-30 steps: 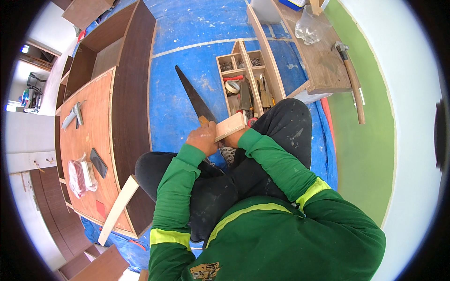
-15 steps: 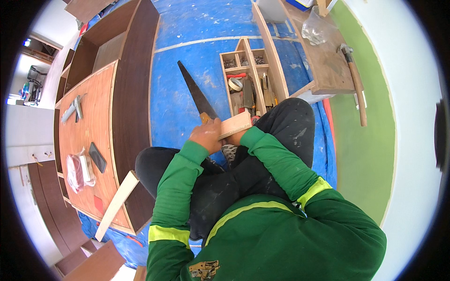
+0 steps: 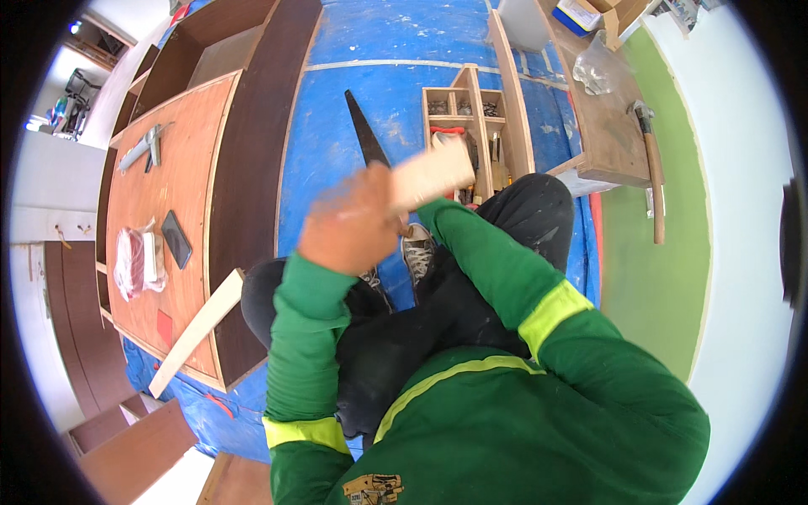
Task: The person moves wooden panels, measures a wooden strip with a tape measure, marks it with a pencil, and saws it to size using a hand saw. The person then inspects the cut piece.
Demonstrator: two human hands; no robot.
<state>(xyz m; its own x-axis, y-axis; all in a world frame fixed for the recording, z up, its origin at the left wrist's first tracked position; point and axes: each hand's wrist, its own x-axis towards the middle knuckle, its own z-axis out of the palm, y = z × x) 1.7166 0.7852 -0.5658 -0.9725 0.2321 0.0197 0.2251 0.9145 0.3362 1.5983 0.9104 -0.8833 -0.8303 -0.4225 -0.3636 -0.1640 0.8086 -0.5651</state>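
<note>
My left hand [image 3: 349, 223], smeared by motion, grips a short, pale wooden board [image 3: 433, 175] held up above my lap. Behind that board and my left hand, my right hand is hidden; only its green sleeve [image 3: 454, 227] shows, reaching toward the same spot. A handsaw [image 3: 367, 130] points away from me beyond my left hand, its dark blade over the blue sheet and its handle covered by the hand. Whether my right hand touches the saw or the board I cannot tell.
A wooden toolbox [image 3: 465, 103] with compartments of tools and fasteners stands ahead. To the left is a dark brown cabinet [image 3: 252, 168] bearing a caulking gun [image 3: 145, 150], a phone [image 3: 176, 239] and a wrapped package [image 3: 139, 261]. A wooden strip [image 3: 198, 332] leans there. A hammer [image 3: 648, 168] lies at right.
My left hand and the board have risen closer to me and are blurred. The whole view has shifted slightly, and my right hand has slipped out of sight behind the board.
</note>
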